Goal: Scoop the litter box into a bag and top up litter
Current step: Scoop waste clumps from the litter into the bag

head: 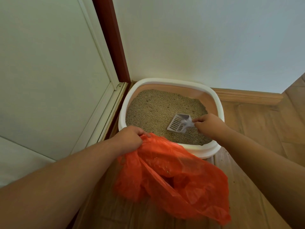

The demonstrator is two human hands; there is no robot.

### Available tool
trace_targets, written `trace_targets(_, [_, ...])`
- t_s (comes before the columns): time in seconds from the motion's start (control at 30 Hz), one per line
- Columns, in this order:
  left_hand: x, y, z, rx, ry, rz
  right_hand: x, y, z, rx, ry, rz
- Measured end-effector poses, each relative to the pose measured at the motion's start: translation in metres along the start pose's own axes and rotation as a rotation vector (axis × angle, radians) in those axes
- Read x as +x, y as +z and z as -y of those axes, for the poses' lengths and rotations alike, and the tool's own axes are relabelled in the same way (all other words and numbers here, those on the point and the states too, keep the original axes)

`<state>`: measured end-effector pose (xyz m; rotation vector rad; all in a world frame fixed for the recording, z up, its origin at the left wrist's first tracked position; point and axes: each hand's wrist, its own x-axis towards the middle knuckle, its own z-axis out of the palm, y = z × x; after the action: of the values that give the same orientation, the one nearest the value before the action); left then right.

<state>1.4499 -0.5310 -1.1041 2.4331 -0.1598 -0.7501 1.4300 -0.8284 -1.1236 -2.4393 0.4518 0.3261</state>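
Note:
A white-rimmed litter box (130, 95) stands in the room's corner, filled with tan litter (155, 108). My right hand (208, 126) grips the handle of a pale slotted scoop (179, 123), whose blade lies on the litter at the right side of the box. My left hand (130, 138) holds the bunched top edge of an orange plastic bag (173, 176) just in front of the box's near rim. The bag hangs open over the floor, and its inside is too dark to make out.
White walls (198, 38) close in behind the box, with a white door panel (49, 71) and dark red frame (110, 35) on the left. Wooden floor (255, 126) extends to the right and toward me. A few litter grains lie on the floor near the box.

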Motion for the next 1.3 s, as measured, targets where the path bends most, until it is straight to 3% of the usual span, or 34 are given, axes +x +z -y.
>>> trace_targets(0.37, [0.006, 0.003, 0.020, 0.075, -0.076, -0.022, 0.018, -0.013, 0.002, -0.292, 0.011, 0.059])
trace_targets(0.87, [0.005, 0.001, 0.018, 0.049, -0.058, 0.014, 0.020, 0.040, 0.001, 0.110, -0.055, 0.165])
trace_targets(1.3, [0.001, -0.006, 0.021, 0.019, -0.052, 0.029, 0.030, 0.107, 0.055, 0.331, -0.025, 0.245])
